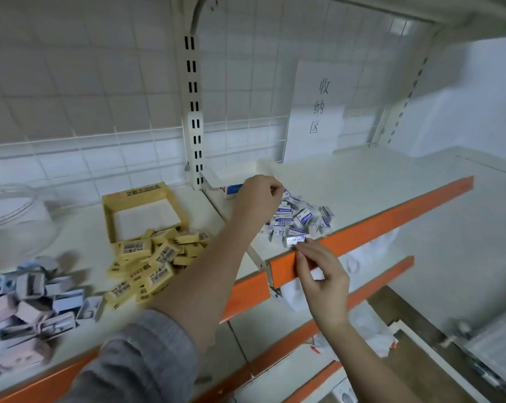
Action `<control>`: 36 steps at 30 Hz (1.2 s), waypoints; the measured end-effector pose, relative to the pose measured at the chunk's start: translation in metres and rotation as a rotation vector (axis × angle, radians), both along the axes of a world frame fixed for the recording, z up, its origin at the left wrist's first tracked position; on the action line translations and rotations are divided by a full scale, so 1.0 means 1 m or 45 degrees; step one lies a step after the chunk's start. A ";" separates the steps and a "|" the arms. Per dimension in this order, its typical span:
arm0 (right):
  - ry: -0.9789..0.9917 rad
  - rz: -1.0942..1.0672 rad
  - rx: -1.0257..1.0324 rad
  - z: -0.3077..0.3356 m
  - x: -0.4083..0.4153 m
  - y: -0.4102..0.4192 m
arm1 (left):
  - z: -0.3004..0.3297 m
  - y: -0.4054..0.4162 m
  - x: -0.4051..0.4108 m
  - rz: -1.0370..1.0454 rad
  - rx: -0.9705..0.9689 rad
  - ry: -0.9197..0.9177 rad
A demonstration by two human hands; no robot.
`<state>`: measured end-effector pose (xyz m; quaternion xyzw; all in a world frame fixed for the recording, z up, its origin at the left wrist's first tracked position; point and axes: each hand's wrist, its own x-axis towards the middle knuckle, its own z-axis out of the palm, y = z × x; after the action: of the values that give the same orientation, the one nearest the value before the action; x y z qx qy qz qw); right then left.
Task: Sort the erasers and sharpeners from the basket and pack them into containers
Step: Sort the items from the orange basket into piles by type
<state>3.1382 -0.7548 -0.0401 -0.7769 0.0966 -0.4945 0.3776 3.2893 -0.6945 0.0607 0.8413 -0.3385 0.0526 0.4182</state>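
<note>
On the shelf [362, 181], centre of frame: one heap of small white-and-blue wrapped erasers [297, 221], lying every way, no common long axis.

Left hand [256, 199]: reaching over the heap's upper-left side, fingers curled tight; it appears to pinch something small at the fingertips, too hidden to name.

Right hand [321, 271]: at the shelf's orange front edge [391, 222], thumb and forefinger pinching one wrapped eraser [295, 239] at the heap's near rim, its long axis running left to right. The heap lies just above and beyond this hand, the nearer of the two to loose stock.

White open box [234, 177]: just behind the left hand, blue print on its front; contents hidden. Probably the destination, up and left of the heap.

Yellow carton [144, 205], left of centre: open, holding nothing visible. Yellow erasers [153, 263] spilled in front of it.

Lower left: grey and pink sharpeners [30, 303], blurred, loose.

Far left: clear plastic container [13, 216], apparently unfilled.
</note>
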 end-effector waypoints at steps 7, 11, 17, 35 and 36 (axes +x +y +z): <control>0.012 -0.041 -0.060 0.008 0.006 -0.002 | 0.012 0.029 -0.011 0.002 -0.093 -0.107; -0.063 -0.077 -0.167 0.048 0.023 0.021 | 0.033 0.107 -0.022 -0.011 -0.106 -0.310; -0.161 0.290 -0.229 0.118 0.085 0.124 | 0.073 0.282 -0.024 0.386 0.040 -0.506; 1.129 1.073 -1.220 0.139 0.282 0.517 | 0.056 0.641 0.013 0.581 0.500 -0.424; 1.158 1.085 -1.310 0.134 0.288 0.523 | 0.053 0.646 0.013 0.578 0.485 -0.400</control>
<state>3.4260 -0.2315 0.0939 -0.9485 -0.3034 0.0738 0.0526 3.3018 -0.0490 0.1139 0.9399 -0.2066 0.2092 0.1738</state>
